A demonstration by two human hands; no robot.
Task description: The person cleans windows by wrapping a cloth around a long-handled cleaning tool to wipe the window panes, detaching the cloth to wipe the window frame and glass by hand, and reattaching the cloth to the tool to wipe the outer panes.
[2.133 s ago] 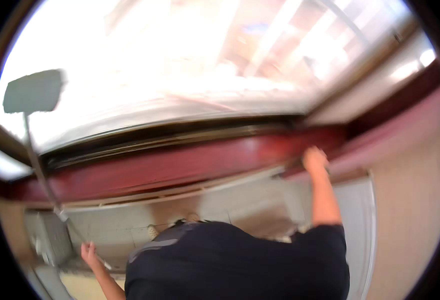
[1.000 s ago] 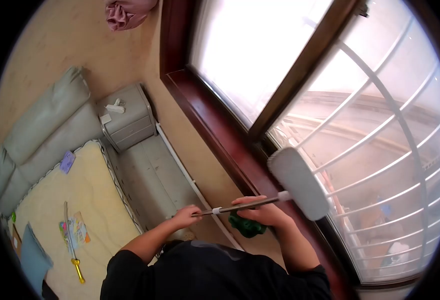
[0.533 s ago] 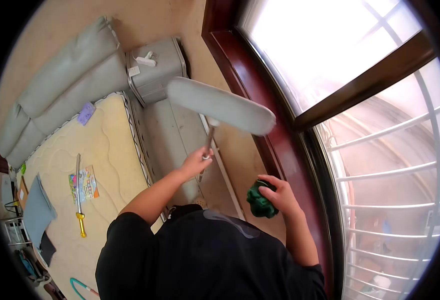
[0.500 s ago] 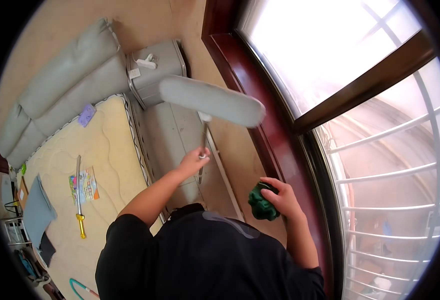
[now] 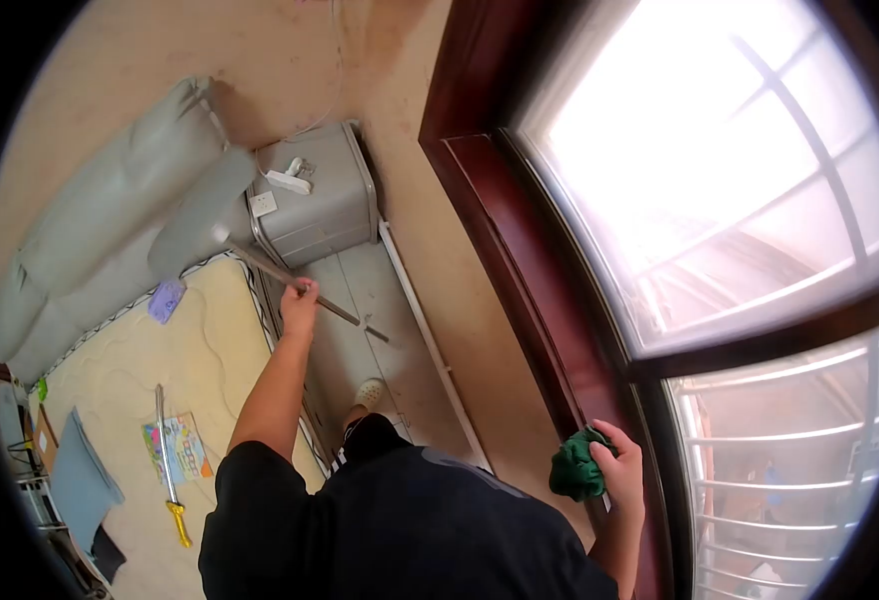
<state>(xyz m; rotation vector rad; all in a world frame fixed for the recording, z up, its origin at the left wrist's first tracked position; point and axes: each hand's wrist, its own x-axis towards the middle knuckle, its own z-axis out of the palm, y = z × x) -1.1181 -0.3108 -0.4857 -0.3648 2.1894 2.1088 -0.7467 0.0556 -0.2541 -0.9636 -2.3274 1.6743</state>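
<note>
My left hand [image 5: 301, 303] is closed around the thin pole [image 5: 340, 312] of a flat-headed mop. The grey mop head [image 5: 200, 215] is at the pole's far end, in front of the bed's headboard and left of the nightstand. Beside the dark red window sill [image 5: 530, 290], my right hand [image 5: 620, 465] grips a bunched green cloth [image 5: 580, 466].
A yellow mattress [image 5: 225, 350] carries a toy sword [image 5: 167, 450], a colourful sheet [image 5: 192, 447] and a purple packet [image 5: 167, 301]. On the grey nightstand [image 5: 335, 190] lies a white power strip [image 5: 288, 182]. The window [image 5: 700, 200] with outside bars is at the right.
The mop has swung left, away from the window, with my left hand around its pole. My right hand and the green cloth have shifted right and lower in view. The view has turned slightly.
</note>
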